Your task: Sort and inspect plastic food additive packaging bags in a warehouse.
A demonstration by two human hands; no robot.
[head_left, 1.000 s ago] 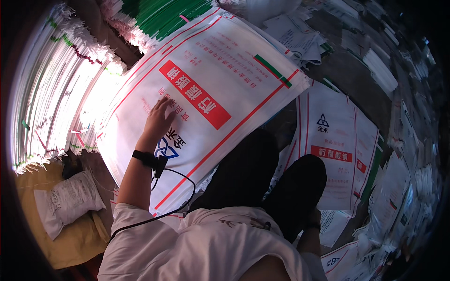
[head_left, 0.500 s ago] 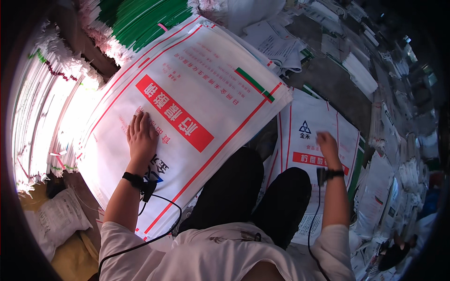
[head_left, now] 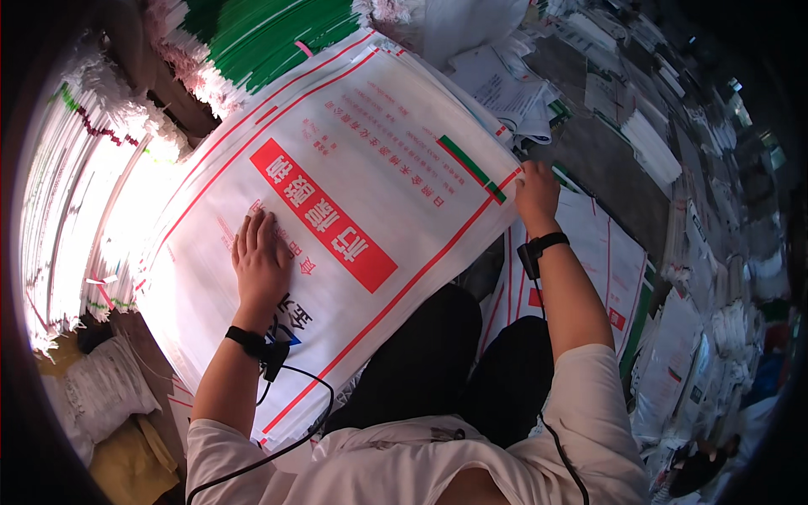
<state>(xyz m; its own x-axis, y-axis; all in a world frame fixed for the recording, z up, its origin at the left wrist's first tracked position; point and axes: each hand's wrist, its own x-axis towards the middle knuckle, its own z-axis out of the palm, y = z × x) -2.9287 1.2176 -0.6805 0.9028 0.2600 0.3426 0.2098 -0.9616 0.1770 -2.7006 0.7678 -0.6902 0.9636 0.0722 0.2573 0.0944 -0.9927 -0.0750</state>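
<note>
A stack of flat white woven bags [head_left: 421, 215] with red stripes and a red printed panel lies at a slant in front of me. My left hand [head_left: 262, 261] rests palm down on the top bag, fingers stretched out, just left of the red panel. At the stack's right corner, beside a green bar, my right hand [head_left: 538, 198] is closed on the bag edge. How many layers its fingers hold cannot be seen. Beyond my right knee lies a second pile of similar white bags [head_left: 582, 244], partly covered by my right forearm.
Tall bundles of folded white bags [head_left: 67, 227] stand at the left, with a green stack [head_left: 278, 38] behind. A stuffed white sack [head_left: 105, 391] sits at the lower left. Loose bags and stacks [head_left: 652, 151] cover much of the floor at the right.
My right hand has moved up and left from above the right-hand pile to the corner of the large stack, and grips it. My left hand stays flat on the top bag.
</note>
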